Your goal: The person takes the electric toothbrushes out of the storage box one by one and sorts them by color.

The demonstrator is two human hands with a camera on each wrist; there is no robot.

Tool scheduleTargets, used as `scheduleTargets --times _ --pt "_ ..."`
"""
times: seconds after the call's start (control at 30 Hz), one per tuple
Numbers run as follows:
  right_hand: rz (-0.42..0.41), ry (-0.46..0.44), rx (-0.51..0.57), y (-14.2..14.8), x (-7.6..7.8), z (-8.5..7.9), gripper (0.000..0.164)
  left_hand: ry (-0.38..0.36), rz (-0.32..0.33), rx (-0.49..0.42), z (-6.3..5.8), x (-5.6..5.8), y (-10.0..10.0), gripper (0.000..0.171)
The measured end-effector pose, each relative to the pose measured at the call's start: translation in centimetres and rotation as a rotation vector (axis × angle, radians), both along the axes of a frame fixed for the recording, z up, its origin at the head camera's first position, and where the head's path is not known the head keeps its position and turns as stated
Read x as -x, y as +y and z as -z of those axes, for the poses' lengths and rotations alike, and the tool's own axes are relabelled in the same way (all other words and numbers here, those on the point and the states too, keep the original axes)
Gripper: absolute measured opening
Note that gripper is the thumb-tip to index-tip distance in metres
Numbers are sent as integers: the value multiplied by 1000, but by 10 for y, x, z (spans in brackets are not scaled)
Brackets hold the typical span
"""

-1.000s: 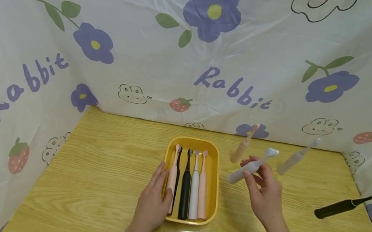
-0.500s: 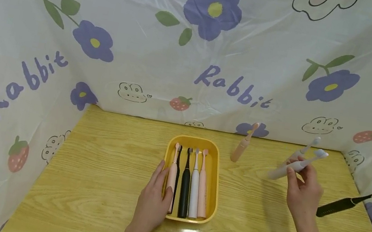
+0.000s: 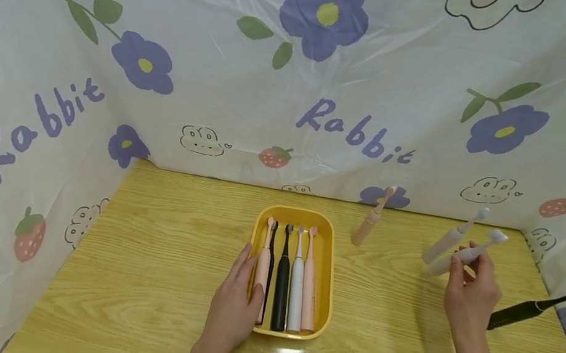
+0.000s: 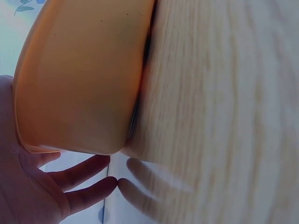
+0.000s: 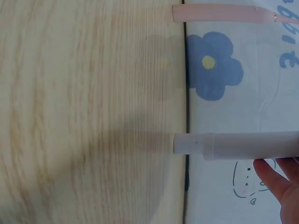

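Observation:
In the head view my right hand (image 3: 474, 293) pinches a pale electric toothbrush (image 3: 466, 256) by its upper handle, its white head tilted up and right. Just behind it stands another pale toothbrush (image 3: 442, 247); the two overlap in the right wrist view, where the held handle (image 5: 252, 145) has its lower end higher than the standing one's base. My left hand (image 3: 234, 309) rests at the left side of a yellow tray (image 3: 328, 284), fingers straight along the outer wall and thumb over the rim. Its fingers (image 4: 88, 193) spread beside the tray wall in the left wrist view.
Several toothbrushes lie in the tray: pink, black (image 3: 282, 292) and white (image 3: 296, 294). A pink toothbrush (image 3: 366, 228) stands upright right of the tray, and a black one (image 3: 521, 315) stands at the far right. A patterned cloth (image 3: 250, 102) hangs behind the wooden table (image 3: 148, 279).
My right hand has carried the pale toothbrush rightward, from beside the pink standing one to in front of the standing pale one. The left hand and tray have stayed in place.

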State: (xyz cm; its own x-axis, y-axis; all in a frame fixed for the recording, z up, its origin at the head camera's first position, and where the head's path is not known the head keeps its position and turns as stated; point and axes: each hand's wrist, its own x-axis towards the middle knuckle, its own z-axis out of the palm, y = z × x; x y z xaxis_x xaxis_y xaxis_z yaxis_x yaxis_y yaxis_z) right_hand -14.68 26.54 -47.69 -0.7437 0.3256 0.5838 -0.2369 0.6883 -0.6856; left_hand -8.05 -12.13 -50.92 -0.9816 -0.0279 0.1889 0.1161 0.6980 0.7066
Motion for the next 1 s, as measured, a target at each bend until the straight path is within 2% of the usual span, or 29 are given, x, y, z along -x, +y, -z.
scheduleTargets --times 0.2,0.33,0.57,1.0 --pt "64 -10 19 6 3 6 36 3 4 -5 1 0 0 52" --pt "69 -38 32 9 7 8 36 1 3 -2 1 0 0 52" --pt "98 -154 59 12 12 11 40 1 2 -1 2 0 -1 52" --pt "102 -231 79 12 18 16 43 -16 7 -12 -1 -1 -1 54"
